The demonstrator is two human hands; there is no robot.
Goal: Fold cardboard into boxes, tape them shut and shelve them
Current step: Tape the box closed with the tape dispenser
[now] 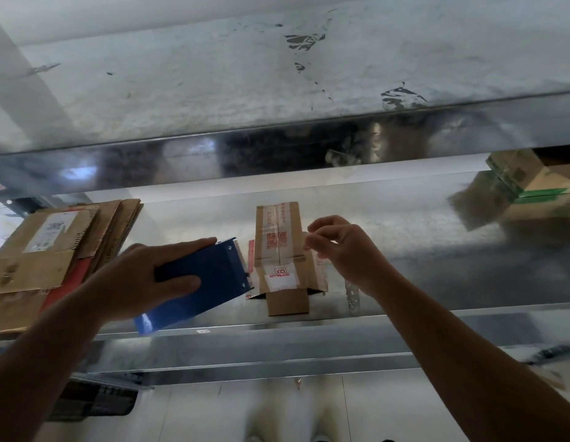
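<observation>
One small taped cardboard box (279, 250) lies on the shelf (436, 282), between the hands. Left hand (150, 275) grips one blue tape dispenser (210, 279) just left of the box. Right hand (341, 253) has its fingers curled at the box's right edge; whether it holds anything, cannot tell. One stack of flat cardboard (54, 247) lies outside the left hand.

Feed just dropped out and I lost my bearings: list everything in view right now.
small box: one, brown with red-printed tape, middle of shelf, near flap open
tape dispenser: one, blue, left of the box
flattened cardboard: one stack, brown, shelf's left end
cartons: count unclear, brown and green, far right
shelf: one, shiny metal, across the view
left hand: one, grips the tape dispenser
right hand: one, fingers curled at the box's right edge, grip unclear
</observation>
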